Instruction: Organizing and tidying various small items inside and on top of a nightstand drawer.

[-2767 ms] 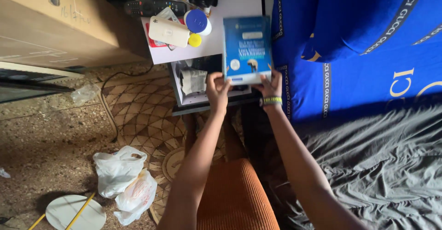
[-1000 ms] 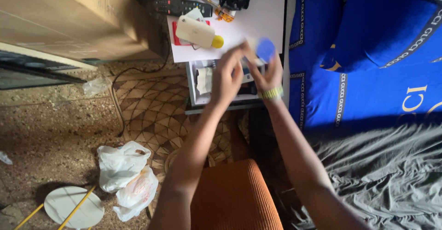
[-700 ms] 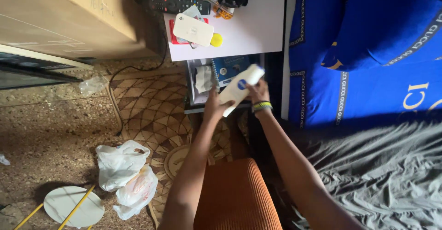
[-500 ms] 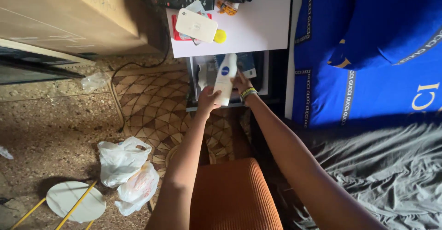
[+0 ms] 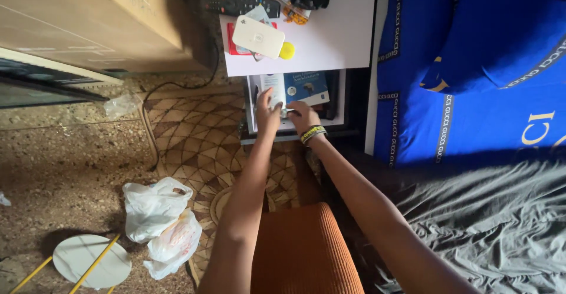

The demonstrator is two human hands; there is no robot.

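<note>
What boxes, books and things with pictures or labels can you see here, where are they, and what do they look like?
Cardboard box: top left, on the floor, big, plain brown.
Blue book: lying flat in the open drawer, beside both hands, blue cover with pale patches.
White device: on the white tabletop, flat, rounded corners, small round mark.
Red card: under the white device, only an edge shows.
Plastic bags: on the floor, lower left, white, crumpled.

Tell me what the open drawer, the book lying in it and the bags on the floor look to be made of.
Drawer: probably laminated board, smooth grey-white walls with flat edges. Book: paper with a glossy blue cover that catches light. Bags: thin plastic film, white, crinkled and semi-translucent.
</note>
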